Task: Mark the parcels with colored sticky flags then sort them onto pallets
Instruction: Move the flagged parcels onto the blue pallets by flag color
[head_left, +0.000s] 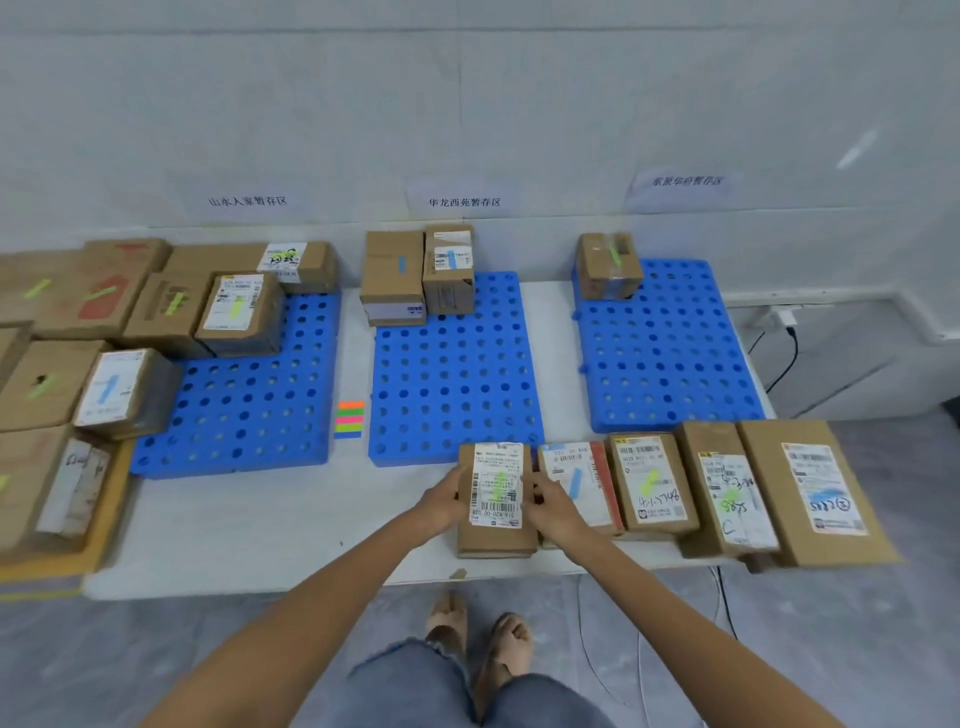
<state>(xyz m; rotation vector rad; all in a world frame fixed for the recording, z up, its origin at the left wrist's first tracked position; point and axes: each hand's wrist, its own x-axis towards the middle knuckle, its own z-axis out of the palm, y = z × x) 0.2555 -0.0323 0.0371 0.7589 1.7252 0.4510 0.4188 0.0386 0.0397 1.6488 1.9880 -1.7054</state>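
A small brown parcel (496, 499) with a white label and a green flag lies at the table's front edge. My left hand (445, 501) grips its left side and my right hand (550, 506) grips its right side. Beside it to the right lie several flagged parcels: one with a blue flag (579, 483), one with a green flag (649, 483). A pad of coloured sticky flags (349, 419) lies between the left pallet (249, 405) and the middle pallet (452, 374). The right pallet (670, 353) carries one green-flagged box (609, 266).
Several green-flagged boxes cover the left pallet's far and left parts (236, 312). Two blue-flagged boxes (415, 275) stand at the middle pallet's back. A blue-flagged box (122, 392) sits at the left. Cables (784, 358) hang off the table's right end. Paper signs hang on the wall.
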